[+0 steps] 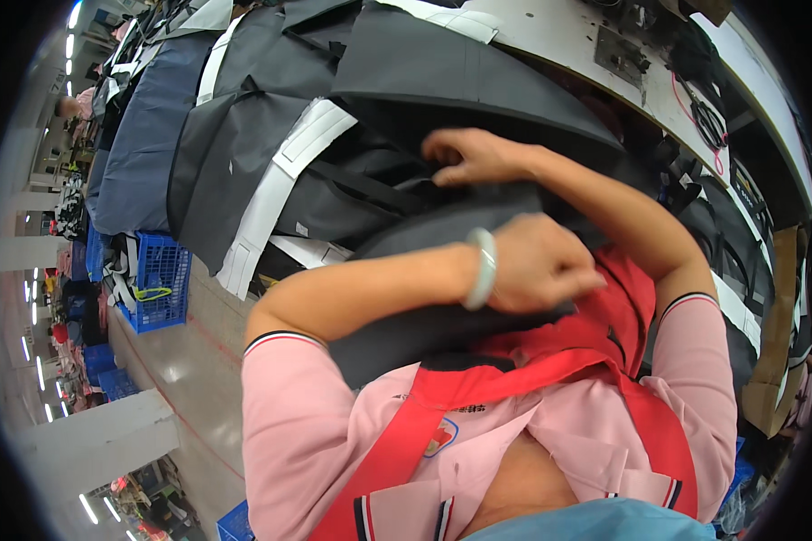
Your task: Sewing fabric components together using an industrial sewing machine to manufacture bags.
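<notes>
Black fabric (433, 233) lies layered beneath both hands. Right hand (472, 157): fingers half-curled, can't tell if gripping. Left hand (539, 263): bent fingers near red apron (624, 302), blurred, hold unclear. Best smooth layers flat, apron kept clear.

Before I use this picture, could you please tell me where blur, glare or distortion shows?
Head view: the bare left hand, a pale green bangle at its wrist, looks blurred; the shiny grey floor shows bright glare; the tubular white ceiling lights look blown out; the long, pale-topped workbench curves, and the corners darken to black.
</notes>
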The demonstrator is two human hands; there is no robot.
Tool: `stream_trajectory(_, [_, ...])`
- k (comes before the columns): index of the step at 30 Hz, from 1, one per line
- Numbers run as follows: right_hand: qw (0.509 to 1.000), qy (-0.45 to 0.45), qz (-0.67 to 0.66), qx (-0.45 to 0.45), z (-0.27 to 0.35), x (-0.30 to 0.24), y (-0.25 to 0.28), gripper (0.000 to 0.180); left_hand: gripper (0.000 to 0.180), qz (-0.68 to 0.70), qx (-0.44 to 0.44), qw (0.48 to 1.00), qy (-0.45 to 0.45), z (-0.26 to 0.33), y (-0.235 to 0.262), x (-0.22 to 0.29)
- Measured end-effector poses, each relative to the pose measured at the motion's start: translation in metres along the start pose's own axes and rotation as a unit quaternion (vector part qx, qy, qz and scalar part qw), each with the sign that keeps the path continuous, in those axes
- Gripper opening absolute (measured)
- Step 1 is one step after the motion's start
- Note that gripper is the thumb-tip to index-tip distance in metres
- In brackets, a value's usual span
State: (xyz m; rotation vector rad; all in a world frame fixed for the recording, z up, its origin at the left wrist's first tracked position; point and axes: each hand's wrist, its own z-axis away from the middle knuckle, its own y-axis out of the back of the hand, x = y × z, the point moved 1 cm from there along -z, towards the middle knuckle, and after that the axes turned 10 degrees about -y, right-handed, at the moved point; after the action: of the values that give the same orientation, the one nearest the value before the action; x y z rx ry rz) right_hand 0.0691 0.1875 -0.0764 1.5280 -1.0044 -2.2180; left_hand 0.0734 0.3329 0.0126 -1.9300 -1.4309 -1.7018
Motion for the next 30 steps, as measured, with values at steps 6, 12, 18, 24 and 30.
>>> stream_trajectory(6, [0.975,-0.080,0.056,0.201,-0.071,-0.048,-0.007,0.040,0.024,0.019,-0.100,0.991,-0.083,-0.020,-0.077,0.000])
stream_trajectory(12, [0.998,0.060,-0.025,0.016,0.001,-0.038,-0.002,0.054,0.023,-0.036,-0.019,0.989,-0.145,-0.019,-0.050,-0.002])
stream_trajectory(18, [0.972,-0.029,-0.220,-0.078,0.132,-0.033,0.038,0.035,0.028,-0.099,-0.083,0.964,-0.234,-0.059,-0.045,0.017])
stream_trajectory(24, [0.976,-0.102,-0.190,-0.037,0.181,0.009,0.099,0.027,0.012,-0.246,-0.201,0.876,-0.364,-0.165,-0.092,0.035])
stream_trajectory(30, [0.936,-0.294,-0.116,0.151,0.235,0.010,0.096,0.023,0.009,-0.220,-0.006,0.909,-0.353,-0.166,-0.011,-0.001])
